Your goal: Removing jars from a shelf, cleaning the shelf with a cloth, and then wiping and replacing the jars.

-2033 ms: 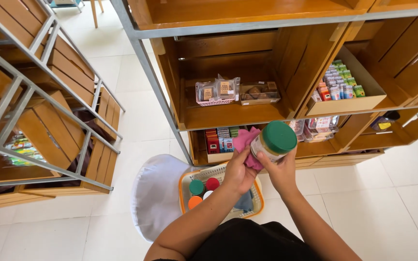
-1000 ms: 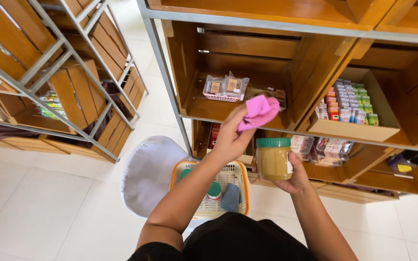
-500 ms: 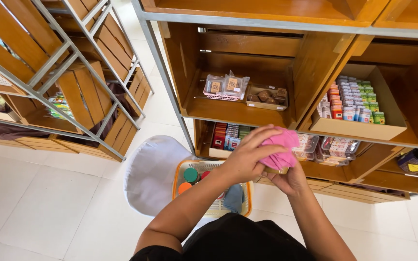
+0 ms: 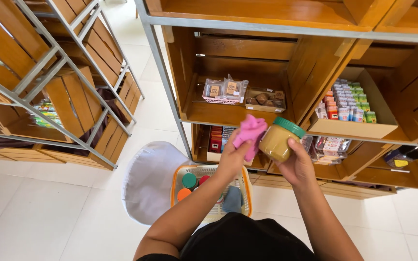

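Pink cloth (image 4: 249, 134), tan-filled jar (image 4: 277, 140) with green lid (image 4: 289, 126), orange-rimmed white basket (image 4: 208, 168) holding green, red, orange caps, brown wooden crates (image 4: 315, 63), grey metal frame (image 4: 158, 58), white tiled floor (image 4: 35, 208), black top (image 4: 243, 239)

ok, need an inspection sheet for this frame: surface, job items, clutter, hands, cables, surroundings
Surface: wooden crate shelf in a grey metal frame, over a pale tiled floor.
Job items: jar with tan contents and green lid, tilted; pink cloth against its side.
Clutter: orange-rimmed basket below with coloured lids; white round stool beside it.
Hands: left hand grips the pink cloth; right hand grips the jar.
Cables: nothing seen.
Surroundings: packets in a pink tray, clear snack box, box of small cartons, tilted crate rack at left.
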